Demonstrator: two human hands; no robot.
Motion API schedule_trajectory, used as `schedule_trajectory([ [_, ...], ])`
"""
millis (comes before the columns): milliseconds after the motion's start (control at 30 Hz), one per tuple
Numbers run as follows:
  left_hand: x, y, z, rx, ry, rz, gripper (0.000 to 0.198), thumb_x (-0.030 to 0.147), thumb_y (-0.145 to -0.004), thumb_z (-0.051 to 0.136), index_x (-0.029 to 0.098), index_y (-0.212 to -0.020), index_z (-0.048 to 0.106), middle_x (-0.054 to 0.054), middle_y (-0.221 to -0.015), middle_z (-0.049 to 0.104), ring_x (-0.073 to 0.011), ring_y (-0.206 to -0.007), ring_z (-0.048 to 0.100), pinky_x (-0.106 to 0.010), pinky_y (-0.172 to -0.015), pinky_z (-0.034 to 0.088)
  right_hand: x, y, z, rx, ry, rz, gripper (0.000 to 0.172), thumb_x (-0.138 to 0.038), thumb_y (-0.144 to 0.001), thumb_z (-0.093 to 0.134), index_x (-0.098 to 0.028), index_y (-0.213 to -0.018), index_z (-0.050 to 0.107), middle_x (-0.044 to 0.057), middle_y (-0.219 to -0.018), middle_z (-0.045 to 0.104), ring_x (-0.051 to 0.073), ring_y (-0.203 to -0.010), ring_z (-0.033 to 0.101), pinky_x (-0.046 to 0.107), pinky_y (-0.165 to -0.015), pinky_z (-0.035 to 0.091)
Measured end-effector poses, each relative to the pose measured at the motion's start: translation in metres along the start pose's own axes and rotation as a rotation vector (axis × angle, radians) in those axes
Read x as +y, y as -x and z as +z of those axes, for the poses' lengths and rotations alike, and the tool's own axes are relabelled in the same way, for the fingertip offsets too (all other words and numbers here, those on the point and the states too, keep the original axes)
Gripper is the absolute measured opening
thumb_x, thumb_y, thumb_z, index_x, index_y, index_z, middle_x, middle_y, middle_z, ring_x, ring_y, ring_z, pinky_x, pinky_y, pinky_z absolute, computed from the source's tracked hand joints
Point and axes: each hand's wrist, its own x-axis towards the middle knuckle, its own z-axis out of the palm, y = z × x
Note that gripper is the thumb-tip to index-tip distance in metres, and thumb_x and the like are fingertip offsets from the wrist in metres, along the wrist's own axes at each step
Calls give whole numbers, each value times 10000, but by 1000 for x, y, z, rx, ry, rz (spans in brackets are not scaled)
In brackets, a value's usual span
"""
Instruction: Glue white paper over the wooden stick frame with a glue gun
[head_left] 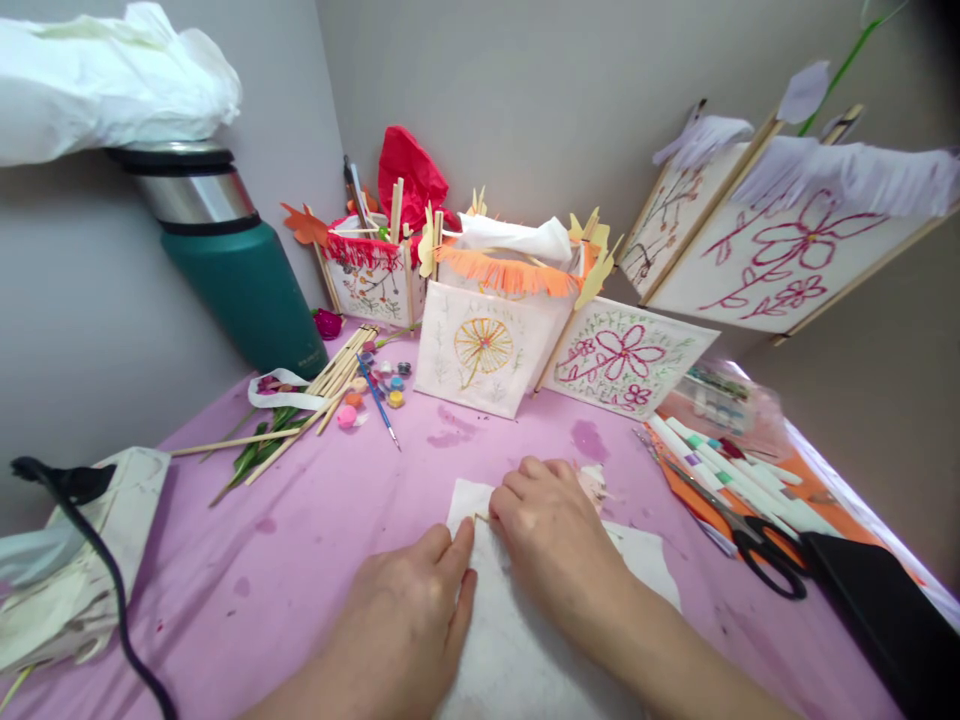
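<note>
A white sheet (555,655), paper or thin cloth, lies on the table before me. My left hand (420,585) rests over its left side, fingers drawn together and the index fingertip near the sheet's far edge. Just right of it, my right hand (555,530) is curled with its knuckles up, closed low against the sheet. Between the two sets of fingertips shows the end of a thin, pale, stick-like piece (481,517); the rest is hidden under the right hand. Beyond my right hand is a small crumpled whitish scrap (592,485).
Decorated paper-panel boxes (480,350) stand at the back; another (795,250) is up at right. Scissors (757,545), markers (720,470) and a black object (870,610) lie right. Left are a teal bottle (240,290), wooden sticks (330,380), paint pots (395,390), paintbrush (379,400) and black cable (112,570).
</note>
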Motion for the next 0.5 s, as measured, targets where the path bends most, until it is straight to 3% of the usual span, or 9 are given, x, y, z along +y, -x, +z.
schedule_trajectory([
  [500,1,2,-1,13,-16,6,404,206,-950,313,178,-1313,487,-69,-905,635,-190,-740,650,-311,-664,517,-1,-2,-3,-48,15,-27,160,-133,-835,643,-173,-680,636,30,-695,635,184,-737,494,336,-678,240],
])
